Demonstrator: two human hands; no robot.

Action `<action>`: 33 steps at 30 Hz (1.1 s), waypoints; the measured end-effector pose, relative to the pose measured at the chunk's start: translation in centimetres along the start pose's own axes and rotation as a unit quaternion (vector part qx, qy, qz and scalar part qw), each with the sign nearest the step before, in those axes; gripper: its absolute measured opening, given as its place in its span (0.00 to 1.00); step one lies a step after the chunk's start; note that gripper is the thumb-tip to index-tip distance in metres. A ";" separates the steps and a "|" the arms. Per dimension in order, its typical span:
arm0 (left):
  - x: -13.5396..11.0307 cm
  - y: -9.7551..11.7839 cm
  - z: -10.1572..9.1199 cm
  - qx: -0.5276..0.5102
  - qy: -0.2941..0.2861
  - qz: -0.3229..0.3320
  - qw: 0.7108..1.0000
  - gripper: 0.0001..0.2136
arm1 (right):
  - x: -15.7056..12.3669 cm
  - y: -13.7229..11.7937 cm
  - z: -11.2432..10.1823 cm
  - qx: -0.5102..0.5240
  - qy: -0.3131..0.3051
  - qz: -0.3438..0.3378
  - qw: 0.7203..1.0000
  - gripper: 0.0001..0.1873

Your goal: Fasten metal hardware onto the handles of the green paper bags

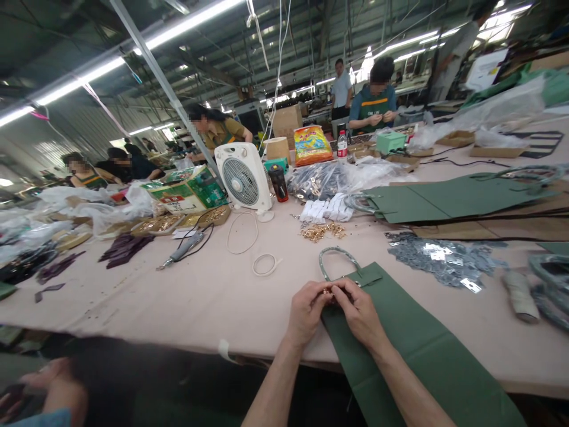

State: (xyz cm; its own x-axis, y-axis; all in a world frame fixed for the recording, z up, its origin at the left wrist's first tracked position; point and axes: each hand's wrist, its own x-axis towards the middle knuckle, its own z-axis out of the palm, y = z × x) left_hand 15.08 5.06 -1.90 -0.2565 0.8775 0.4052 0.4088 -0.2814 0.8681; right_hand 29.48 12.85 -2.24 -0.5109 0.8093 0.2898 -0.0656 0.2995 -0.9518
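Surface (pixel 133 308) first: what lies on it closest to the person?

Flat dark-green paper bag (pixel 400 338), its top end under both hands, with a looped cord handle (pixel 338 249) just beyond.

What's near it?

Loose gold rivets (pixel 319 232) farther up the surface, and a spread of grey metal pieces (pixel 440 261) off to the right.

And the hands?

Left hand (pixel 306 312) and right hand (pixel 359 312) nearly meet at the bag's top edge, their fingers (pixel 342 290) pinched narrow around a small gold metal fitting (pixel 329 292).
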 end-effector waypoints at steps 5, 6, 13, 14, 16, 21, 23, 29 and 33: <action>-0.1 -0.3 -0.1 -0.040 0.034 -0.020 0.998 0.12 | 0.1 0.0 0.2 0.076 0.006 -0.005 0.997 0.14; -0.2 -0.4 0.0 -0.051 0.040 -0.029 0.997 0.13 | 0.0 0.1 0.3 0.090 0.007 -0.006 0.996 0.13; -0.4 -0.5 0.2 -0.128 0.038 -0.054 0.989 0.12 | -0.2 0.5 0.5 0.118 0.004 -0.009 0.993 0.14; -0.4 -0.5 0.2 -0.135 0.038 -0.053 0.989 0.11 | -0.2 0.5 0.5 0.114 0.005 -0.008 0.993 0.14; -0.5 -0.7 0.2 -0.141 0.043 -0.050 0.988 0.10 | -0.2 0.5 0.5 0.102 0.012 -0.015 0.995 0.12; -0.5 -0.9 0.1 -0.107 0.052 -0.024 0.993 0.09 | -0.2 0.0 0.2 0.070 0.021 -0.046 0.996 0.10; -0.3 -0.8 0.1 -0.090 0.051 0.001 0.995 0.08 | -0.2 -0.2 0.1 0.077 0.020 -0.039 0.996 0.11; -0.2 -0.7 -0.1 -0.069 0.045 0.033 0.996 0.06 | -0.1 -0.6 0.1 0.111 -0.003 -0.015 0.994 0.11; -0.3 -0.3 -0.1 -0.068 0.028 0.003 0.997 0.06 | -0.2 -0.6 0.2 0.082 0.005 -0.016 0.997 0.12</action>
State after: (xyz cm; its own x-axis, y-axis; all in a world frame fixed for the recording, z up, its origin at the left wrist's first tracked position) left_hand 14.93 4.81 -2.27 -0.3042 0.8536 0.4230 0.2886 -0.3406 0.8948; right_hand 29.44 12.44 -1.73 -0.4979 0.8055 0.3213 -0.2211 0.2404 -0.9452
